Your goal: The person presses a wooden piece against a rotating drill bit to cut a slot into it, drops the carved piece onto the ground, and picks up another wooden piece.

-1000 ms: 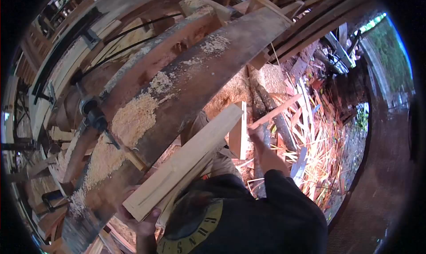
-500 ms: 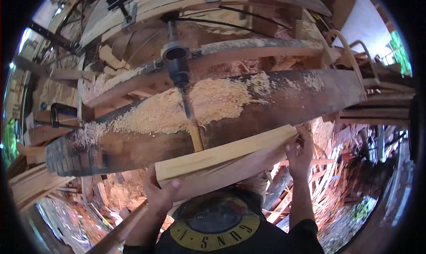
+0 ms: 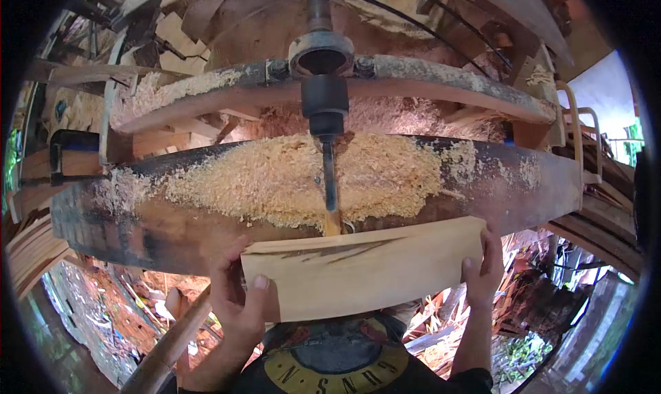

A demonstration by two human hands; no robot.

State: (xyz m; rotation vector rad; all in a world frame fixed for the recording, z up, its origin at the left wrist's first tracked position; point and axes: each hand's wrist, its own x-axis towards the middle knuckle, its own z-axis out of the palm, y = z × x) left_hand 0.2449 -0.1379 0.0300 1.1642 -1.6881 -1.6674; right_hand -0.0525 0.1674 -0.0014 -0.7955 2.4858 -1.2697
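Gripping the wooden block (image 3: 365, 277) by its ends, between left hand (image 3: 237, 311) and right hand (image 3: 482, 277). Just swung from a steep slant to nearly level, streaked face turned further into view; apparently lined up now before the drill bit (image 3: 330, 177), ahead of both hands, above the counter (image 3: 172, 236). Touching the counter or not: impossible to tell.

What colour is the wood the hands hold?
Pale cream wood with dark streaks, best seen in the head view.
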